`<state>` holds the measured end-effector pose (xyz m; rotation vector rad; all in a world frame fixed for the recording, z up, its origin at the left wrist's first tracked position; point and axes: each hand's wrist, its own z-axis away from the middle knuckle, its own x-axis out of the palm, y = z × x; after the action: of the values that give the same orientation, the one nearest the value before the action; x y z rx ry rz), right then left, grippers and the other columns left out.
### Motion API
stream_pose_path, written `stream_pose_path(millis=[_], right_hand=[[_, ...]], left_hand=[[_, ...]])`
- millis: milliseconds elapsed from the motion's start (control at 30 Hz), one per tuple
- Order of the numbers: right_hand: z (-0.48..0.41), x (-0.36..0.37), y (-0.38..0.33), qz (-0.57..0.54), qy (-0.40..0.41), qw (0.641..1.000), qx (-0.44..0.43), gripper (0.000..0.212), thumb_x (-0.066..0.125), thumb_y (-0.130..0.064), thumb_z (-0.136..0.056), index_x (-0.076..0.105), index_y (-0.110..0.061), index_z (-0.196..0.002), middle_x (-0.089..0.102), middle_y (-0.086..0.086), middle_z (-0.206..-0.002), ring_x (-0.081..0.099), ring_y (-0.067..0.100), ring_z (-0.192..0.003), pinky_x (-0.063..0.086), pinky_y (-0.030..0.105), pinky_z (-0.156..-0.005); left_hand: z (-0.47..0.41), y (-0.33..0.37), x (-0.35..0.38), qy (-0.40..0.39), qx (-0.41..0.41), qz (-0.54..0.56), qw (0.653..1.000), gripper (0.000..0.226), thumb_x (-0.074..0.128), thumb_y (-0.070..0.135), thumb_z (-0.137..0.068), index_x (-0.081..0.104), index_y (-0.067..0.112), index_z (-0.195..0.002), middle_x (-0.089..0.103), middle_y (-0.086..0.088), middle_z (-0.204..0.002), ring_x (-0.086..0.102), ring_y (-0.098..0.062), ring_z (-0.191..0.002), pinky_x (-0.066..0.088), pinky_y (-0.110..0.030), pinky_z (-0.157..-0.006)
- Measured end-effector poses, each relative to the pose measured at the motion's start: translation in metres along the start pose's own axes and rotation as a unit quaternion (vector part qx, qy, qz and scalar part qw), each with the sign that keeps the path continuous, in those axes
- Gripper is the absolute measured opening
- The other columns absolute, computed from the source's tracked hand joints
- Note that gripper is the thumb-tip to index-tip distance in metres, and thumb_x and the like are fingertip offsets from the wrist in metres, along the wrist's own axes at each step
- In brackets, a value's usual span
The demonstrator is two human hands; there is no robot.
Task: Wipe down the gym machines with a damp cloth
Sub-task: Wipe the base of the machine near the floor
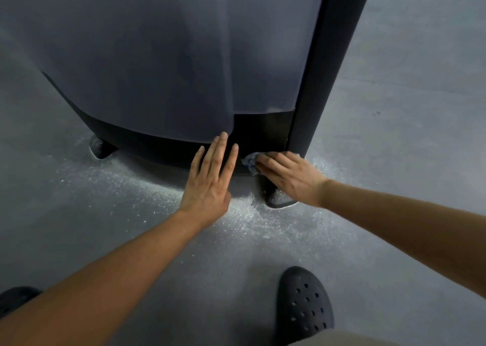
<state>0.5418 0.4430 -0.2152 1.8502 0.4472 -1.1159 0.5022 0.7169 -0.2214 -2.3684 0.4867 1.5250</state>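
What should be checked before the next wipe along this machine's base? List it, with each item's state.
1. The cloth under the right hand, against the black base: ok.
2. The left hand out of a leftward wipe: not ok, it lies flat right beside the cloth.
3. The cloth damp: cannot tell.
4. The machine foot below the right hand wiped: cannot tell.
5. The shoe flat on the floor: ok.

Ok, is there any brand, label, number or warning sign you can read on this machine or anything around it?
None: no text can be read in this view. The machine's grey shroud and black base show no label or number, the cloth under the right hand is plain, and the black clog shows no legible mark.
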Motion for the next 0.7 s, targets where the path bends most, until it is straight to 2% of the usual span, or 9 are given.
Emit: stream_pose_path(millis=[33, 100, 200, 267, 333, 400, 467, 567, 700], right_hand=[[-0.001, -0.007, 0.005, -0.007, 0.018, 1.000, 0.024, 0.060, 0.050, -0.006, -0.101, 0.038, -0.001, -0.160, 0.039, 0.021, -0.161, 0.042, 0.038, -0.140, 0.046, 0.047, -0.110], [-0.005, -0.022, 0.013, -0.030, 0.054, 0.996, 0.070, 0.051, 0.033, -0.003, -0.107, 0.040, 0.000, -0.158, 0.041, 0.022, -0.161, 0.043, 0.038, -0.139, 0.047, 0.048, -0.109], [-0.012, -0.035, 0.013, -0.045, 0.083, 0.988, 0.124, 0.056, 0.012, -0.006, -0.110, 0.039, 0.002, -0.158, 0.042, 0.023, -0.161, 0.041, 0.038, -0.140, 0.048, 0.050, -0.111], [-0.010, -0.029, 0.010, -0.035, 0.082, 0.988, 0.123, 0.053, 0.018, -0.005, -0.110, 0.038, 0.002, -0.159, 0.039, 0.024, -0.162, 0.040, 0.039, -0.140, 0.048, 0.051, -0.111], [-0.004, -0.014, 0.008, -0.024, 0.073, 0.992, 0.097, 0.056, 0.041, -0.002, -0.105, 0.037, 0.000, -0.160, 0.034, 0.023, -0.163, 0.041, 0.040, -0.139, 0.049, 0.051, -0.112], [0.008, 0.003, 0.004, -0.033, 0.026, 0.997, 0.065, 0.073, 0.062, -0.004, -0.098, 0.031, -0.003, -0.164, 0.029, 0.021, -0.165, 0.040, 0.040, -0.140, 0.049, 0.050, -0.112], [0.020, 0.017, 0.000, -0.039, -0.035, 0.998, 0.030, 0.084, 0.074, -0.006, -0.093, 0.030, -0.004, -0.165, 0.025, 0.020, -0.166, 0.038, 0.040, -0.142, 0.049, 0.051, -0.113], [0.027, 0.020, 0.003, -0.043, -0.061, 0.997, 0.002, 0.081, 0.074, -0.010, -0.093, 0.033, -0.005, -0.163, 0.026, 0.020, -0.166, 0.039, 0.039, -0.143, 0.049, 0.049, -0.113], [0.022, 0.005, 0.025, -0.058, 0.013, 0.998, 0.017, 0.068, 0.054, -0.005, -0.103, 0.026, 0.000, -0.164, 0.031, 0.024, -0.163, 0.047, 0.039, -0.138, 0.050, 0.052, -0.107]], left_hand=[[0.001, 0.002, -0.002, -0.009, -0.003, -0.004, 1.000, 0.105, 0.063, 0.009, -0.084, 0.003, 0.007, -0.171, -0.014, -0.022, -0.176, -0.008, -0.035, -0.165, 0.013, -0.059, -0.132], [0.002, 0.006, -0.007, -0.016, -0.005, -0.014, 1.000, 0.105, 0.062, 0.011, -0.085, 0.003, 0.007, -0.171, -0.016, -0.023, -0.176, -0.010, -0.036, -0.165, 0.013, -0.058, -0.132], [-0.002, 0.010, -0.015, -0.012, -0.001, -0.016, 1.000, 0.105, 0.063, 0.012, -0.085, 0.003, 0.007, -0.171, -0.017, -0.022, -0.176, -0.010, -0.036, -0.165, 0.013, -0.057, -0.133], [-0.008, 0.011, -0.021, -0.012, -0.003, -0.024, 1.000, 0.107, 0.065, 0.014, -0.085, 0.001, 0.008, -0.171, -0.019, -0.022, -0.176, -0.012, -0.036, -0.165, 0.014, -0.056, -0.133], [-0.012, 0.011, -0.022, -0.021, -0.005, -0.035, 0.999, 0.109, 0.068, 0.018, -0.087, -0.001, 0.010, -0.171, -0.022, -0.021, -0.175, -0.015, -0.036, -0.164, 0.014, -0.055, -0.133], [-0.011, 0.011, -0.019, -0.029, -0.004, -0.048, 0.998, 0.110, 0.070, 0.018, -0.087, 0.000, 0.013, -0.172, -0.023, -0.021, -0.175, -0.016, -0.036, -0.164, 0.015, -0.055, -0.133], [-0.011, 0.009, -0.015, -0.028, -0.006, -0.063, 0.998, 0.110, 0.070, 0.017, -0.087, 0.000, 0.014, -0.172, -0.023, -0.022, -0.175, -0.016, -0.037, -0.164, 0.016, -0.055, -0.133], [-0.012, 0.011, -0.011, -0.030, -0.005, -0.066, 0.997, 0.110, 0.069, 0.018, -0.087, -0.001, 0.017, -0.172, -0.022, -0.023, -0.174, -0.016, -0.039, -0.164, 0.016, -0.057, -0.132], [-0.012, 0.017, -0.007, -0.011, -0.014, -0.043, 0.999, 0.109, 0.068, 0.016, -0.086, 0.002, 0.018, -0.172, -0.019, -0.024, -0.175, -0.013, -0.040, -0.164, 0.015, -0.060, -0.132]])
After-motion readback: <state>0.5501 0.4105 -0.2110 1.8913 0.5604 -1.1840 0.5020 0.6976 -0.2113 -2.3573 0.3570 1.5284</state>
